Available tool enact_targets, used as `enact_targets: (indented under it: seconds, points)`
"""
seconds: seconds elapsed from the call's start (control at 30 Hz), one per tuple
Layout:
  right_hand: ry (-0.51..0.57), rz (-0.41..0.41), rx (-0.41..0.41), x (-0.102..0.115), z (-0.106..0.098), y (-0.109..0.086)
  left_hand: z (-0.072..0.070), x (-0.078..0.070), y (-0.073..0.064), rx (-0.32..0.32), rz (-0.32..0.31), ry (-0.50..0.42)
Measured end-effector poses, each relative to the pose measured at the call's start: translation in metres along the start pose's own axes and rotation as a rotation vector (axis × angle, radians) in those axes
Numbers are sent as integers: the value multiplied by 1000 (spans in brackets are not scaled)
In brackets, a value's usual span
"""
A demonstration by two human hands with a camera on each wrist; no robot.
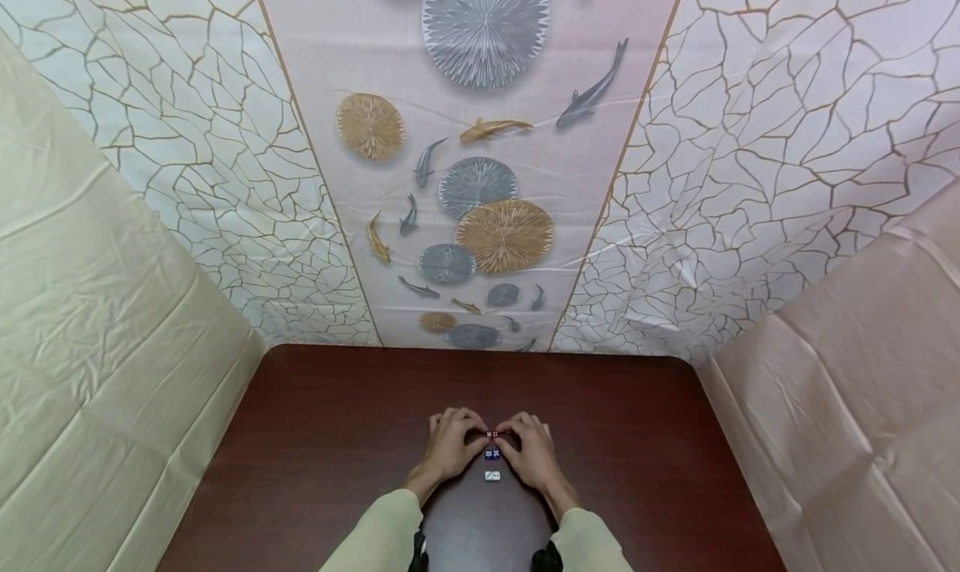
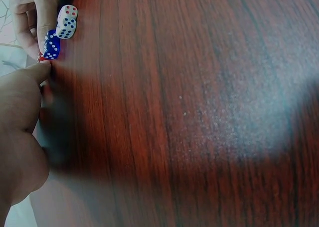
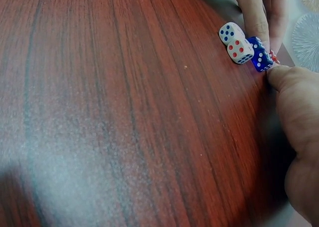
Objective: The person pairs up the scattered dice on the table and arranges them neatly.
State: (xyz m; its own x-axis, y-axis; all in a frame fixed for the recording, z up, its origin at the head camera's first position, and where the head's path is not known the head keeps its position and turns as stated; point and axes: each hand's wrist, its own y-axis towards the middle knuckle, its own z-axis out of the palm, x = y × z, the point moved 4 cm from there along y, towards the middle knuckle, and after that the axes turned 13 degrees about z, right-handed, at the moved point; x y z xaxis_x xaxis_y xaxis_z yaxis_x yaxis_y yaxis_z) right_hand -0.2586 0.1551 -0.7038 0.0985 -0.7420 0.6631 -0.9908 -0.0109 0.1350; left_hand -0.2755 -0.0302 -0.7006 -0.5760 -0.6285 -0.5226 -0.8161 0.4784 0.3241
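Two red dice [image 1: 492,434] sit side by side on the table, between the fingertips of both hands. My left hand [image 1: 450,440] pinches the red pair from the left with thumb and index finger, and my right hand [image 1: 534,449] does so from the right. Just nearer to me lie two blue dice [image 1: 492,454] with white pips, side by side. A pair of white dice [image 1: 492,475] comes nearest, showing red and blue pips in the right wrist view. Thumbs and blue dice hide most of the red dice [image 3: 274,57] there.
The dark red-brown wooden table [image 1: 337,489] has rounded far corners. Beyond its far edge hangs a patterned cloth [image 1: 495,138] with printed fish and discs. Pale cloth walls [image 1: 97,347] stand at left and right. Light glares on the table near the forearms.
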Motion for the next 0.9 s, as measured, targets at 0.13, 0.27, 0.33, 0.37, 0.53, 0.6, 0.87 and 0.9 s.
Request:
enact_targets:
  seconds: [0.13,0.27,0.33,0.37,0.53,0.6,0.87,0.9]
  points:
    - [1,14,15,0,-1,1,0,0,1,-4,-2,-11]
    - [-2,16,22,1,-1,2,0,1,1,-8,0,-10]
    - [-2,18,23,1,-1,1,-1,1,1,-6,-3,-12]
    - [0,19,24,1,-1,1,-1,1,1,-4,-5,-13]
    - [5,24,23,2,-2,1,-1,1,1,-2,-11,-24]
    - [5,26,23,1,-1,1,-1,2,1,0,-13,-24]
    - [15,27,20,0,-1,1,0,2,0,-30,12,-20]
    - [17,27,20,0,-1,1,0,2,-1,-35,17,-20]
